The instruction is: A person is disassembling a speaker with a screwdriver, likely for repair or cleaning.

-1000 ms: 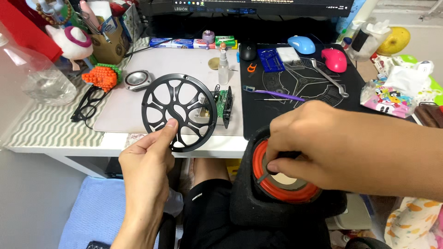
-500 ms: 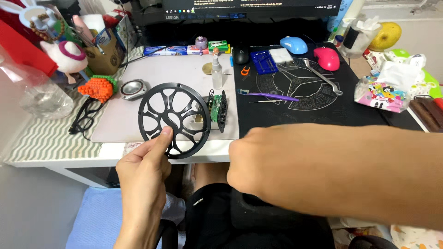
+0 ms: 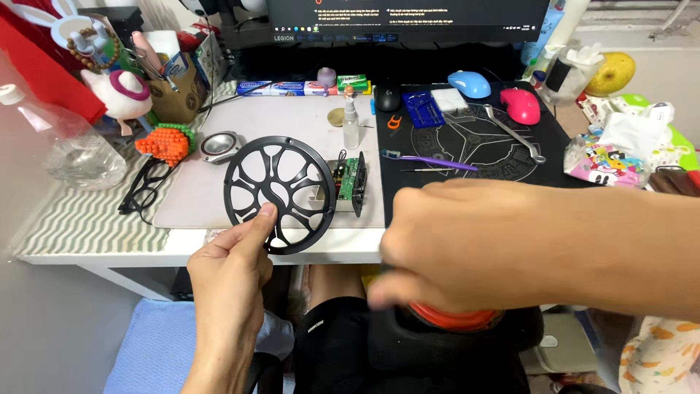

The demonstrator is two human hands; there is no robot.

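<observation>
White table [image 3: 109, 241] stood crowded below a dark monitor [image 3: 408, 18], with a grey mat [image 3: 292, 124] at centre and a black mat [image 3: 474, 146] to its right. Left hand [image 3: 230, 292] held the black grille [image 3: 280, 194] upright by its lower rim, thumb pressed to the front face and the remaining fingers behind it, so the open spokes faced the camera. The grille's lower edge overhung the table's front edge. A green circuit board [image 3: 351, 182] stood on edge just behind the grille's right side, kept clear of the grip.

Right hand [image 3: 467, 248] reached down over an orange ring [image 3: 456, 319] seated on a black body [image 3: 452, 350] in the person's lap. That hand was blurred by motion; whether its fingers gripped the ring or only covered it could not be determined. Most of the ring lay hidden beneath the hand. The black body was cut off by the lower frame edge, and its form could not be made out.
</observation>
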